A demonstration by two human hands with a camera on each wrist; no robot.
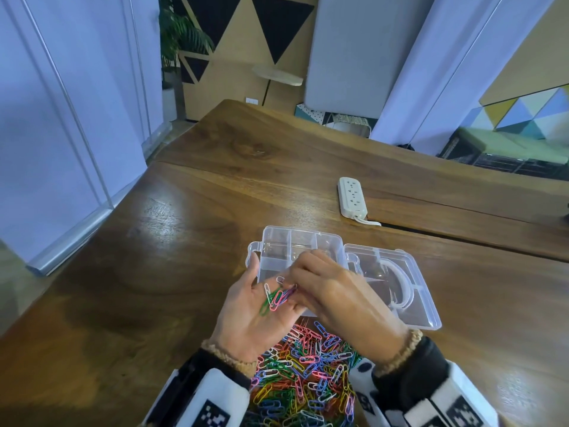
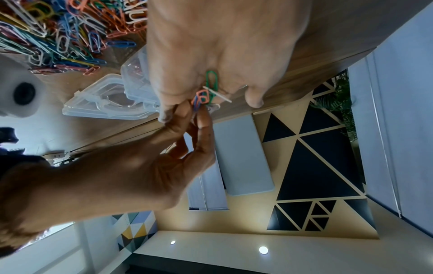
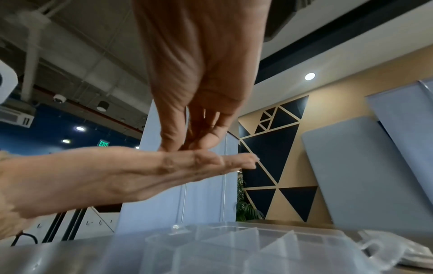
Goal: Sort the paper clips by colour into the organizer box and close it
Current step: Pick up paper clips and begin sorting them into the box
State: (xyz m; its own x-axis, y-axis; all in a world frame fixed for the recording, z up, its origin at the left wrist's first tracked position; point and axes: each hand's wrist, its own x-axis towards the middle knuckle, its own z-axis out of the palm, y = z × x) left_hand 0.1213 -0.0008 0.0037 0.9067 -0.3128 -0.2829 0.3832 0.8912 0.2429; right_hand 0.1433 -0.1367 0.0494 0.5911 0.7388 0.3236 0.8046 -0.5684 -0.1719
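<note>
My left hand (image 1: 246, 306) lies palm up over the near edge of the clear organizer box (image 1: 295, 245), its fingers straight. A few paper clips (image 1: 275, 298) rest on the palm: green, pink, white and blue. The fingertips of my right hand (image 1: 326, 291) come down onto that palm and pinch a clip among them. The left wrist view shows the right hand (image 2: 145, 163) pinching the pink and blue clips (image 2: 201, 99) on the left hand (image 2: 211, 46). The box's compartments (image 3: 234, 246) look empty. A big mixed pile of clips (image 1: 304, 374) lies on the table between my wrists.
The box's open lid (image 1: 412, 303) lies flat to the right of the box. A white power strip (image 1: 351, 197) sits beyond it on the wooden table (image 1: 184, 241). White panels stand off the table's left and far sides.
</note>
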